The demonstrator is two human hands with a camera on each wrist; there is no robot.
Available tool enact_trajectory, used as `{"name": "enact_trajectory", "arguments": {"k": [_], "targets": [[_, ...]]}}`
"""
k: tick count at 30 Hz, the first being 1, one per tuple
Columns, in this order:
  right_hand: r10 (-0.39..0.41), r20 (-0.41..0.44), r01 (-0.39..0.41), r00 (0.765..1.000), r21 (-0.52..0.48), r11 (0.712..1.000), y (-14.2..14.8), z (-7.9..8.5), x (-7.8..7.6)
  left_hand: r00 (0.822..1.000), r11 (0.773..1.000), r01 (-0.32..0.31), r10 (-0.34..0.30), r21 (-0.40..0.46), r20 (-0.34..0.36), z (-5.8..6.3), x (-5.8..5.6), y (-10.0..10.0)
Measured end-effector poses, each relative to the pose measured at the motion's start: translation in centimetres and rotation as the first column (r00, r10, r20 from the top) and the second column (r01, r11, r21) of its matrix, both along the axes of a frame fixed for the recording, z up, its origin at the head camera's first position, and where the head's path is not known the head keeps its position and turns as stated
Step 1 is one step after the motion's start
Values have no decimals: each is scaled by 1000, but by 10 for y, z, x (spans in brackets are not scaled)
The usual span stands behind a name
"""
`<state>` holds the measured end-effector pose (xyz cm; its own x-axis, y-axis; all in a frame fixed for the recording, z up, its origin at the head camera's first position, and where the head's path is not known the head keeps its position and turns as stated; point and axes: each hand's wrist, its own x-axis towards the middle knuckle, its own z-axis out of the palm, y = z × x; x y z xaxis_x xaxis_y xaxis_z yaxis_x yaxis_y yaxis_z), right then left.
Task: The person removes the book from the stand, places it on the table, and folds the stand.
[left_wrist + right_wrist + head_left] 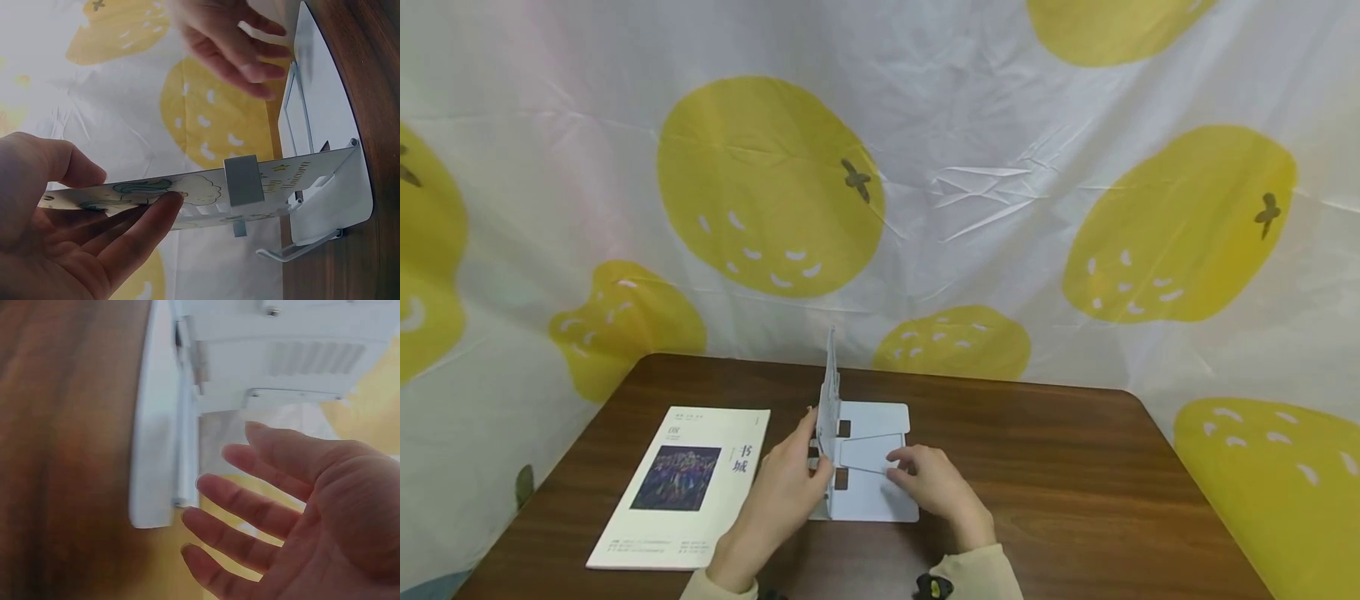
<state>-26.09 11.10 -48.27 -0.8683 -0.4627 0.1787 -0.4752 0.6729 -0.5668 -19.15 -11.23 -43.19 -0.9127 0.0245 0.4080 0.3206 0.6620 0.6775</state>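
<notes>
A white metal book stand [876,502] stands on the table, its flat base to the right and its panel [828,400] upright. My left hand [784,483] pinches the panel's edge between thumb and fingers. Cartoon clouds and lettering decorate this panel [199,189] in the left wrist view, and a grey clip [244,181] sits across it. Over the right part of the base hovers my right hand [936,485], fingers loosely bent and spread. In the right wrist view its fingers [250,503] appear apart from the base [153,444], beside a wire support lying along it.
A magazine [730,492] with a dark picture on its white cover lies left of the stand. The brown wooden table [1075,467] extends to the right. Behind it hangs a white curtain [955,250] with yellow fruit prints.
</notes>
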Motion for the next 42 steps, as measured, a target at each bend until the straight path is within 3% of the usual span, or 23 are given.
{"name": "enact_trajectory", "arguments": {"k": [8, 16, 22, 27, 38, 42], "targets": [[46, 44, -36, 998, -215, 976, 3, 37, 13, 997, 1000, 14, -14, -1, 76, -1, 0, 6], [71, 20, -60, 997, -331, 942, -7, 59, 22, 999, 1000, 16, -17, 6, 50, -4, 0, 9], [-6, -4, 4, 1000, -362, 932, -11, 71, 23, 997, 999, 51, -51, 6, -53, -5, -4, 18], [-73, -43, 49, 996, -416, 908, -13, 81, 19, 992, 998, 64, -66, -19, -106, -5, -6, 29], [-214, 79, 226, 974, -461, 858, -20, 84, 19, 977, 989, 66, -90, -129, -191, -7, -6, 47], [-251, 84, 262, 964, -432, 863, -18, 82, 15, 974, 986, 60, -92, -155, -207, -9, -7, 53]]}}
